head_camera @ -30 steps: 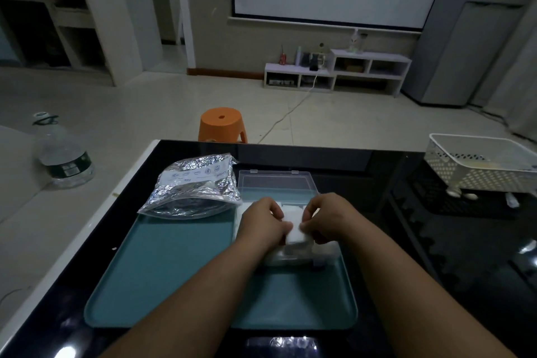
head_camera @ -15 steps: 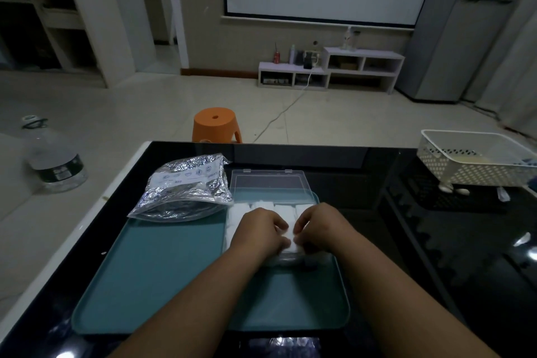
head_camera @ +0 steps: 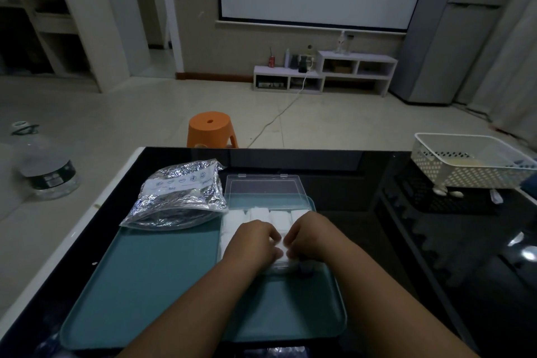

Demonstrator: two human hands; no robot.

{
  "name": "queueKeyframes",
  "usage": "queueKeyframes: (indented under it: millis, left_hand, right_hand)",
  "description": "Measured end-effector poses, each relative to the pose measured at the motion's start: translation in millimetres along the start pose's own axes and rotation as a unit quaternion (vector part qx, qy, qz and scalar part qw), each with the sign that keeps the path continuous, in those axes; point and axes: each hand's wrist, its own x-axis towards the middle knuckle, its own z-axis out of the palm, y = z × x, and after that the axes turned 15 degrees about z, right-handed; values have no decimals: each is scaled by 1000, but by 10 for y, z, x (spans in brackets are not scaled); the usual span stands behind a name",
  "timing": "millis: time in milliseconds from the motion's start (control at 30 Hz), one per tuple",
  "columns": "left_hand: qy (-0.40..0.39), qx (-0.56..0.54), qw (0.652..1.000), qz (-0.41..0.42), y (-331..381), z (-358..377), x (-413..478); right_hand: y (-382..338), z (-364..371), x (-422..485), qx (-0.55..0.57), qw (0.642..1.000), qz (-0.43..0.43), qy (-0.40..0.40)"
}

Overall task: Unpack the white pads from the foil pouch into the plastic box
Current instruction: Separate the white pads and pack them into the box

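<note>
1. A person's left hand (head_camera: 252, 244) and right hand (head_camera: 313, 238) meet, knuckles up, over a clear plastic box (head_camera: 222, 237) on a teal tray (head_camera: 145, 276). The fingers of both are curled down and appear to pinch one of the white pads (head_camera: 261, 213) between them.
2. More pads stand in a row along the box's far wall. The hinged lid (head_camera: 263, 192) lies open flat beyond them.
3. The crumpled foil pouch (head_camera: 177, 195) lies ahead and to the left of the hands, just beside the box, over the tray's far left corner. Its long axis runs roughly left to right, slightly slanted. The left hand is the nearer one, so any next reach into the pouch would likely fall to it. Which end is the mouth cannot be told.
4. A white label on the pouch carries blue round symbols and a line of print, too small to read. A water bottle (head_camera: 46, 166) off to the left wears a dark label, also unreadable.
5. The tray sits on a glossy black table (head_camera: 363, 212). An orange stool (head_camera: 210, 129) stands beyond it, and a white perforated basket (head_camera: 465, 176) sits to the right.
</note>
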Motion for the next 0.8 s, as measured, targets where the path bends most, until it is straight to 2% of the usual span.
queueKeyframes:
  millis: [133, 267, 500, 633, 800]
  left_hand:
    - [18, -9, 1000, 5, -26, -11, -42]
    - [7, 3, 1000, 10, -11, -14, -37]
    - [-56, 45, 997, 26, 13, -25, 1]
    - [-79, 53, 995, 26, 40, -15, 52]
    - [-72, 84, 994, 17, 112, -55, 39]
  right_hand:
    - [8, -63, -27, 34, 999, 4, -20]
    - [-2, -67, -42, 16, 1000, 8, -13]
    - [-97, -82, -88, -149, 988, 6, -27]
    - [-96, -8, -25, -117, 993, 6, 11]
    - [-82, -23, -29, -114, 993, -7, 21]
